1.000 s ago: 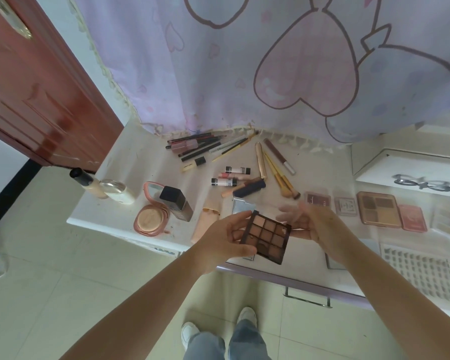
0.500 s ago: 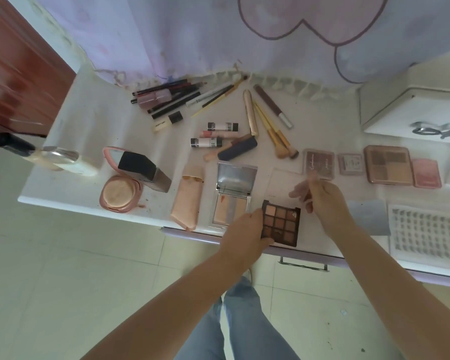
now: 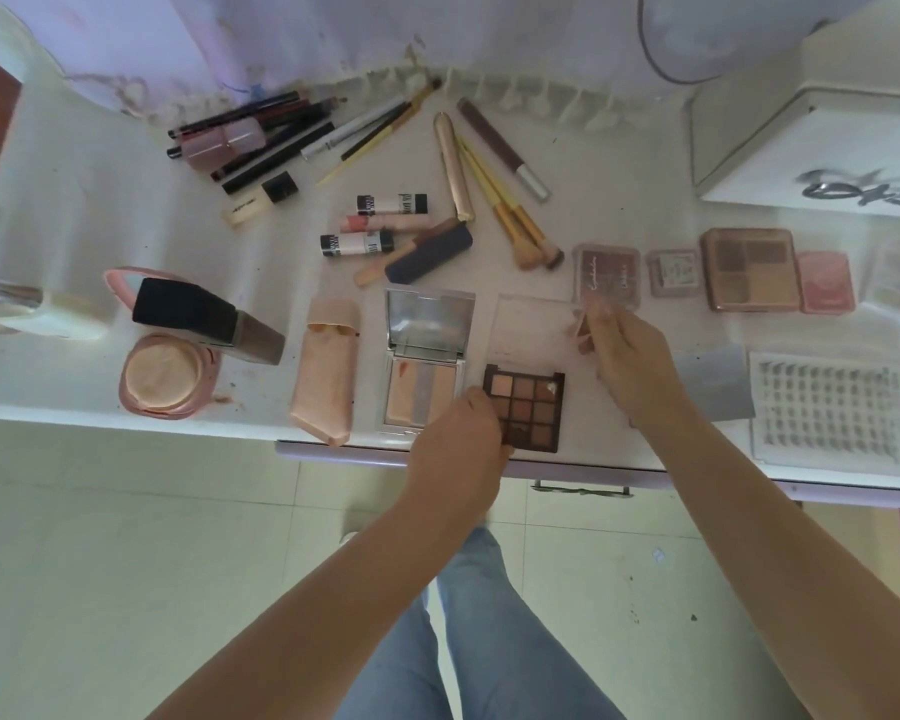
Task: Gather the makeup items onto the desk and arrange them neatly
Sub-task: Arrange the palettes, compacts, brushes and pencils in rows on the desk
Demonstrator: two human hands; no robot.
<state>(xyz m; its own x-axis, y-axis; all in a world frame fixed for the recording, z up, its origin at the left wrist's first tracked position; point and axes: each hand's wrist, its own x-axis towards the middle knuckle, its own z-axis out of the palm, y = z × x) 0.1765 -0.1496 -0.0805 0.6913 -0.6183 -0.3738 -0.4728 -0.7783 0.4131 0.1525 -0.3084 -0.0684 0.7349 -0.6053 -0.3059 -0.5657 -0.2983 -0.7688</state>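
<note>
A dark nine-pan eyeshadow palette (image 3: pixel 526 410) lies on the white desk (image 3: pixel 100 210) near its front edge. My left hand (image 3: pixel 458 444) grips the palette's lower left corner. Its clear lid (image 3: pixel 533 324) stands open toward the back, and my right hand (image 3: pixel 627 363) pinches the lid's right edge. Left of the palette lies an open silver compact (image 3: pixel 427 356), then a peach pouch (image 3: pixel 326 371). Behind my right hand a row of small palettes (image 3: pixel 746 267) runs to the right.
Pencils and pens (image 3: pixel 261 137), tubes (image 3: pixel 380 223) and brushes (image 3: pixel 515 220) lie at the back by a curtain hem. A pink cushion compact (image 3: pixel 165 376) and a foundation bottle (image 3: pixel 209 319) sit left. A lash tray (image 3: pixel 827 413) and a white box (image 3: pixel 811 127) sit right.
The palette came down from mid-air onto the desk beside the silver compact. My right hand moved from hovering over it to the open clear lid's edge. The camera tilted further down.
</note>
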